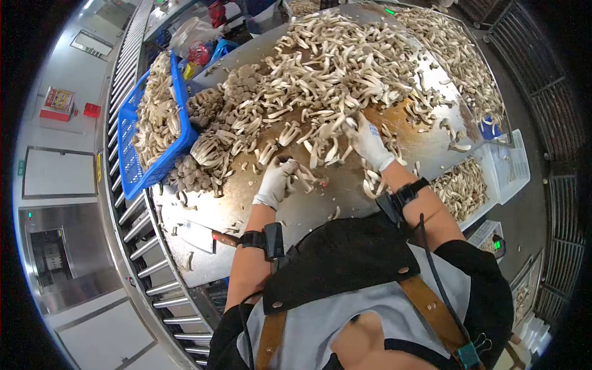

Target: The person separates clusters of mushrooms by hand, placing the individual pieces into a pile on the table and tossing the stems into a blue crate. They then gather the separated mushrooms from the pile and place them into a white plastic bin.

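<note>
While left fingers (pixel 286 166) curl, right fingers (pixel 353 127) touch mushrooms (pixel 324 83).

1. Left hand (pixel 274 184), right hand (pixel 372 146): white gloves (pixel 267 196).
2. Black straps (pixel 412 192) round both forearms, with dark boxes (pixel 274 240).
3. Black sleeves (pixel 473 262).
4. Grey top (pixel 308 330), black flap (pixel 345 259), brown straps (pixel 425 299), round studs (pixel 404 271).
5. Dark cables (pixel 433 260); teal clip (pixel 467 354).

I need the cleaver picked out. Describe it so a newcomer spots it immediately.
Find the metal table, then its left side by the roller conveyor. There, below and left of the gloved left hand, lies the cleaver. Its broad flat blade and brown handle set it apart from the mushroom pieces scattered nearby.
</note>
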A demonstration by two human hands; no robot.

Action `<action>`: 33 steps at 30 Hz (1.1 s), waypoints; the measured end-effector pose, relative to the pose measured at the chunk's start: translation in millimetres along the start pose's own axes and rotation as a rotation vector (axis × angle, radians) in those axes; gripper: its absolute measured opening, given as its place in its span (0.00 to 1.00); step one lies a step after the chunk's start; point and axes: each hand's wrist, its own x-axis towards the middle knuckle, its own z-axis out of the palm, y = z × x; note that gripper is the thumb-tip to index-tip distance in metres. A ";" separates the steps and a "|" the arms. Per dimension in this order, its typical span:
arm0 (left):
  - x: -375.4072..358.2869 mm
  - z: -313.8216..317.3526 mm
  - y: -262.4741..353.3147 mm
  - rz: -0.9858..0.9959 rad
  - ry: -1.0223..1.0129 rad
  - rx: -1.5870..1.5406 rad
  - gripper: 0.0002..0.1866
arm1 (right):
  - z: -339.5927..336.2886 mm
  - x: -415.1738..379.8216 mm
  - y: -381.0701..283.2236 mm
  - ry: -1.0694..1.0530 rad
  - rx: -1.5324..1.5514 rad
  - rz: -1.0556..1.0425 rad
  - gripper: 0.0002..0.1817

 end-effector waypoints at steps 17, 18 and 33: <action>47.8 39.5 -15.2 0.304 -0.171 -0.018 0.30 | -73.9 53.1 82.1 0.157 -0.082 -0.296 0.26; 46.6 34.7 -19.6 0.415 -0.222 0.099 0.31 | -78.0 43.5 73.6 0.164 -0.028 -0.297 0.27; 31.7 34.3 -70.4 0.520 0.149 1.175 0.36 | -98.2 -92.2 135.1 0.177 -0.460 -0.441 0.53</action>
